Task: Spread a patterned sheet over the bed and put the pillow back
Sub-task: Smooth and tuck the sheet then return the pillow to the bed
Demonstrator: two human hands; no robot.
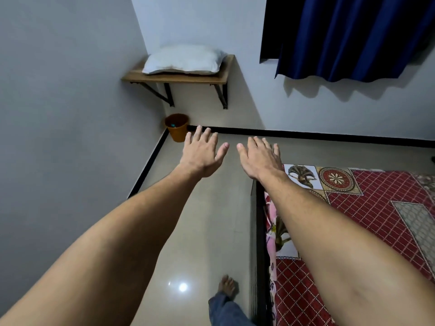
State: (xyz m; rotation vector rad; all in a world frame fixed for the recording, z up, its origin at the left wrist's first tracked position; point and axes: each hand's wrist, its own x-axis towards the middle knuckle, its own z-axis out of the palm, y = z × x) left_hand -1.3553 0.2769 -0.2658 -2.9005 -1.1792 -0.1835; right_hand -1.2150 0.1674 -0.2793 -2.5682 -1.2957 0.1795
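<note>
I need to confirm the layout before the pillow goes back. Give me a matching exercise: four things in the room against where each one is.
Things:
1. pillow
2. patterned sheet
3. orange bin
4. blue curtain

Places:
A. on the floor in the corner
B. hanging against the far wall
C. on the wooden shelf
D. spread on the bed

Pairs: 1-C, 2-D, 3-A, 4-B
</note>
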